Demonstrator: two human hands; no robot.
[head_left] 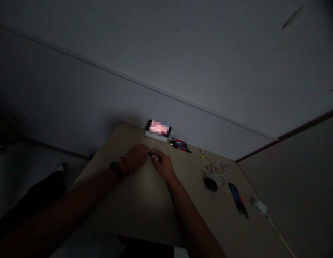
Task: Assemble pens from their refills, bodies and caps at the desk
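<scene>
In dim light, my left hand point(138, 156), with a dark watch and a thin band at the wrist, is closed at one end of a small pen point(155, 156), dark with a whitish part. My right hand point(164, 165) pinches the pen's other end, its fingers curled. Both hands rest close together low over the desk point(144, 200). The fingers cover much of the pen, so its details are hard to make out. Just beyond the hands, several pens point(179, 145) with dark, red and blue parts lie in a bunch.
A phone with a lit screen point(159, 128) leans on a white block point(155, 136) at the wall. To the right are a coiled white cable point(218, 170), a black mouse point(210, 183) and more pens point(238, 200). A white plug point(259, 206) sits by the right edge.
</scene>
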